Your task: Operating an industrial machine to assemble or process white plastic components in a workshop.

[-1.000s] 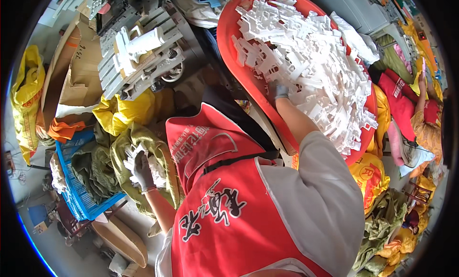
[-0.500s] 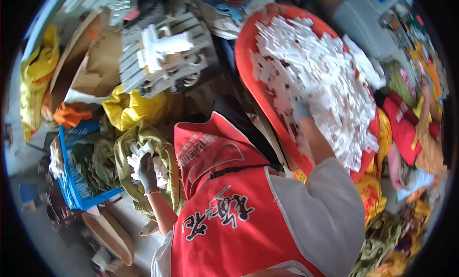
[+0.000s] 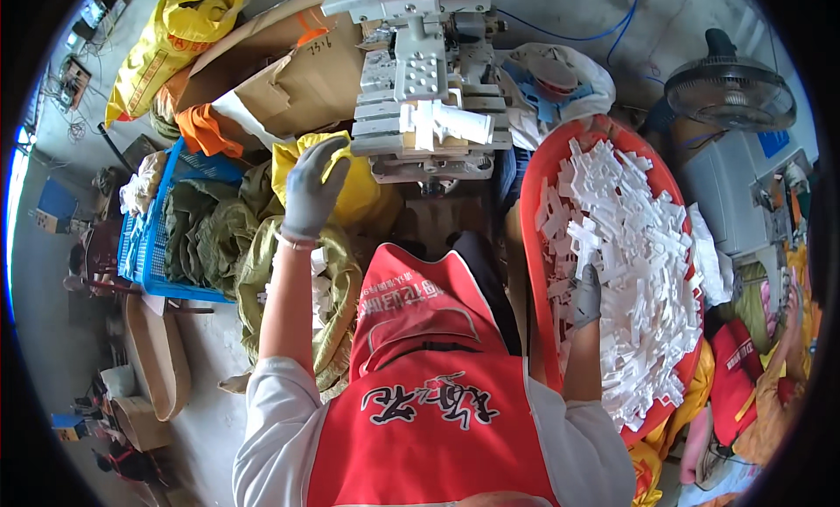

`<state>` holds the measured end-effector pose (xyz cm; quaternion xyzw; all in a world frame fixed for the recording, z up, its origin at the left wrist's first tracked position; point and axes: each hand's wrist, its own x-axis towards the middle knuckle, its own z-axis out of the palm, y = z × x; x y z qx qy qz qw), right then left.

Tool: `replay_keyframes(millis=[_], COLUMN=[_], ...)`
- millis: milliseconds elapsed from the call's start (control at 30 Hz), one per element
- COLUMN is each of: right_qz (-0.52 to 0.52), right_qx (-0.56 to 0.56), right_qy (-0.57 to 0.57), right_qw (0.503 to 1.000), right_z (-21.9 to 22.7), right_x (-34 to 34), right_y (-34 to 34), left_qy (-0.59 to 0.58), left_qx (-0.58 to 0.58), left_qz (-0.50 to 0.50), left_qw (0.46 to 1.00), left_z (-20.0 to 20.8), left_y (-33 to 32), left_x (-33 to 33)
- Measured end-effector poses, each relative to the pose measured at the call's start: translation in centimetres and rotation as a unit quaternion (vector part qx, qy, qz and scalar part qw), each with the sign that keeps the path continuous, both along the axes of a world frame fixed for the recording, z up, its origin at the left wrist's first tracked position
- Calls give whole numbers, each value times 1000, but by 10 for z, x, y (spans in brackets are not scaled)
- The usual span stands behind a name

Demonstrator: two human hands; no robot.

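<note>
My left hand, in a grey glove, is raised beside the yellow bag, just short of the machine. Its fingers are apart and nothing is in them. Below that wrist stands an olive woven sack with white pieces inside. My right hand, also gloved, is over the red oval tub heaped with white plastic pieces. Its fingers close on a white cross-shaped plastic piece; part of the grip is hidden. Another white piece lies on the metal machine ahead.
A blue crate with folded olive sacks stands at the left, near a large cardboard box. A black fan stands at the far right. Another person's arm shows at the right edge.
My left hand has left the olive sack, where it was among white pieces, and is now raised and empty. My view has swung round toward the machine. My right hand remains at the tub.
</note>
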<state>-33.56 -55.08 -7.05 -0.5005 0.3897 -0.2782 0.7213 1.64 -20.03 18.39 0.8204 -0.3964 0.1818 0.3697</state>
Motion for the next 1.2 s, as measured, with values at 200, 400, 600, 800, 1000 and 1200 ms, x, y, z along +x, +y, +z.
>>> replay_keyframes(millis=[200, 400, 600, 800, 1000, 1200], right_qz=[43, 38, 66, 179, 196, 321], right_qx=[113, 19, -8, -341, -677, -743], right_qy=[-152, -102, -171, -98, -69, 122], right_qw=[981, 994, 983, 918, 706, 574], right_z=[26, 57, 113, 208, 258, 278], right_x=[-2, 7, 64, 164, 234, 242], right_y=[8, 17, 10, 29, 58, 65], left_qy=[-40, 103, 66, 65, 128, 215], left_qx=[88, 105, 78, -20, -18, -51], left_qz=[-82, -109, -92, -46, 121, 212], left_qw=[992, 983, 991, 997, 984, 952], left_z=[17, 39, 37, 17, -24, -85], left_y=[-55, -82, -77, -19, 94, 177], left_x=[30, 28, 32, 18, -6, -45])
